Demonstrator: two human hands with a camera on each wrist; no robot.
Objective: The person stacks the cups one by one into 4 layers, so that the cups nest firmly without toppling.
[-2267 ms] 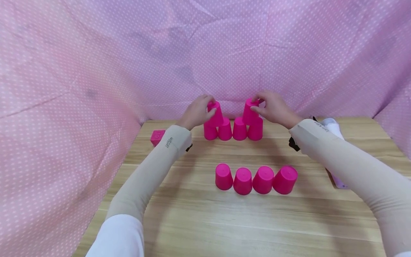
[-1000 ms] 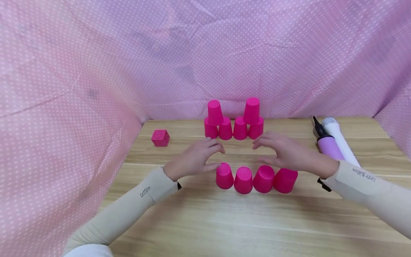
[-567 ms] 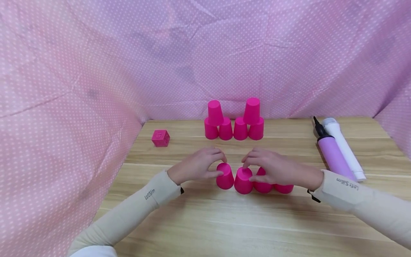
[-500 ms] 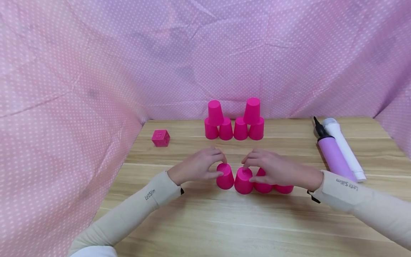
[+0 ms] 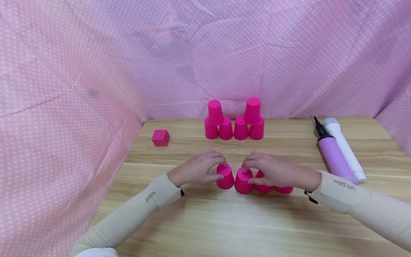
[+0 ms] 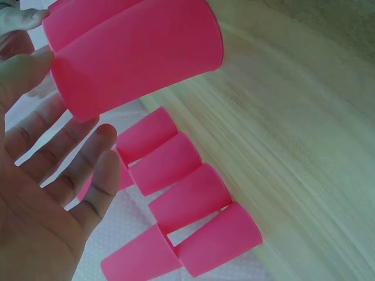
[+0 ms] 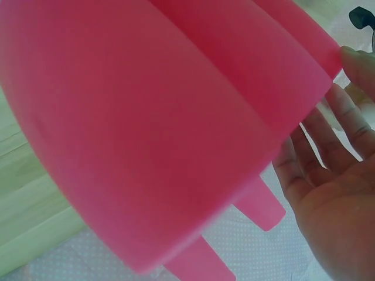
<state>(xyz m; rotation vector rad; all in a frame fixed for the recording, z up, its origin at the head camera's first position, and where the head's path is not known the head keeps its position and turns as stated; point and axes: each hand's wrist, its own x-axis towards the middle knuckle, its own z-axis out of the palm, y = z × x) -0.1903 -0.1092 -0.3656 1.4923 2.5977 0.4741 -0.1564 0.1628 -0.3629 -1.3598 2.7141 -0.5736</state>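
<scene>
Four bright pink plastic cups stand upside down in a close row on the near part of the wooden worktop (image 5: 199,221), rims down and flat bases up. The leftmost pink cup (image 5: 225,177) is held at its narrow top by the left hand (image 5: 196,170). The second pink cup (image 5: 243,181), just beside it, is pinched at its top by the right hand (image 5: 277,172). The third pink cup (image 5: 262,186) and the fourth pink cup (image 5: 284,189) lie largely hidden beneath that hand.
</scene>
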